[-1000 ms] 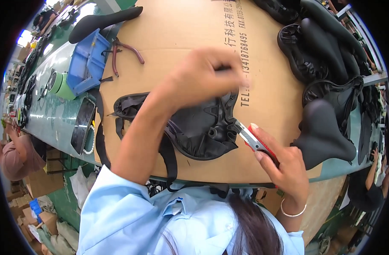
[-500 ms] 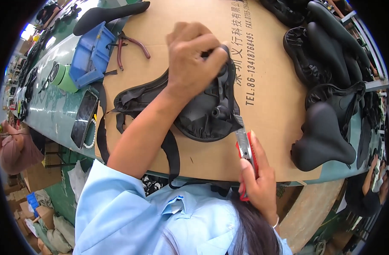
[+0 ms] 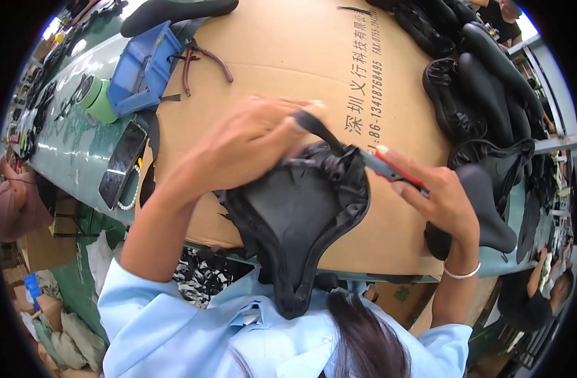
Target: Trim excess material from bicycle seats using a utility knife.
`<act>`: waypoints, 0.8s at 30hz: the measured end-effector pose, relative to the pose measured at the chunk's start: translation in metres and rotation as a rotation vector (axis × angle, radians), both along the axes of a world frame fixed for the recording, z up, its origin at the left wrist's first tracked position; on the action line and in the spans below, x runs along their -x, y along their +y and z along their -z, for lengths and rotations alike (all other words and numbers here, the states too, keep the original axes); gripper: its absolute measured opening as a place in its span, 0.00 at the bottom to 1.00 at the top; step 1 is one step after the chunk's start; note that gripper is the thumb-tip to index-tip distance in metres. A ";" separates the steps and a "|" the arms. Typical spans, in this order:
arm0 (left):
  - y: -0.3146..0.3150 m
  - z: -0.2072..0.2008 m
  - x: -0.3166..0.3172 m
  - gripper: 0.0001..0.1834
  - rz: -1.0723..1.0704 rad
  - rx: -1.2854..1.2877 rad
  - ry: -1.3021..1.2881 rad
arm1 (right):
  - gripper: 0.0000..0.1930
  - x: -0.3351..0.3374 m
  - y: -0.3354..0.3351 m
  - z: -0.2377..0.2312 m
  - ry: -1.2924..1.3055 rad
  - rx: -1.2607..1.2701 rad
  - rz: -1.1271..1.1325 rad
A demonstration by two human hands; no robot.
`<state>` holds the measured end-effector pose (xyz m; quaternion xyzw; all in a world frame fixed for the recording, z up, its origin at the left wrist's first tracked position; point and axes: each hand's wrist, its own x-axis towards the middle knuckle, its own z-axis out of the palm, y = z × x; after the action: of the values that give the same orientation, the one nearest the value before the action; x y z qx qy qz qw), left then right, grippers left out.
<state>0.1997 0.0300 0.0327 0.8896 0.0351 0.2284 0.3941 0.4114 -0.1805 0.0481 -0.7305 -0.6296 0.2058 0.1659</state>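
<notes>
A black bicycle saddle [image 3: 295, 205] lies underside up at the cardboard's near edge, its narrow nose pointing toward me. My left hand [image 3: 254, 138], slightly blurred, is closed on a strip of black cover material [image 3: 320, 130], stretched up from the saddle's wide far end. In my right hand [image 3: 449, 198] is a red utility knife [image 3: 399, 171]. Its blade points left and meets the cover material at the saddle's far right edge; whether it is cutting in, I cannot tell. Gathered folds of cover run around the saddle's inner rim.
Cardboard [image 3: 288, 69] covers the table. On the left are a blue bin [image 3: 128, 82], red-handled pliers [image 3: 216, 60], a green container [image 3: 99, 104] and a phone [image 3: 125, 160]. More black saddles [image 3: 455, 101] are piled on the right. Black scraps [image 3: 200, 277] lie below the table edge.
The saddle has turned so its nose points toward me instead of left. My right hand has moved up and right with the knife, and my left hand has come lower, pulling a strip.
</notes>
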 end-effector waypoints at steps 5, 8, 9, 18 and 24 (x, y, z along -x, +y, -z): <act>0.011 0.006 -0.030 0.30 0.170 0.900 0.191 | 0.28 0.032 0.005 -0.001 -0.022 -0.045 -0.049; 0.032 0.010 -0.036 0.25 0.073 1.408 -0.123 | 0.29 0.050 -0.008 -0.012 -0.060 -0.014 0.012; 0.041 0.005 -0.032 0.24 0.130 1.537 -0.266 | 0.29 0.056 -0.014 -0.015 -0.057 -0.003 0.054; -0.015 -0.043 -0.025 0.18 -0.377 1.338 -0.893 | 0.31 0.104 -0.054 -0.036 -0.465 0.176 0.194; -0.025 -0.069 0.012 0.14 -0.413 0.720 -1.548 | 0.31 0.137 -0.087 -0.009 -0.264 0.055 0.418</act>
<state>0.1874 0.0055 0.1014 0.2822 -0.0118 0.8094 0.5148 0.2743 -0.2674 0.0573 -0.8698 -0.4752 0.0866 0.1013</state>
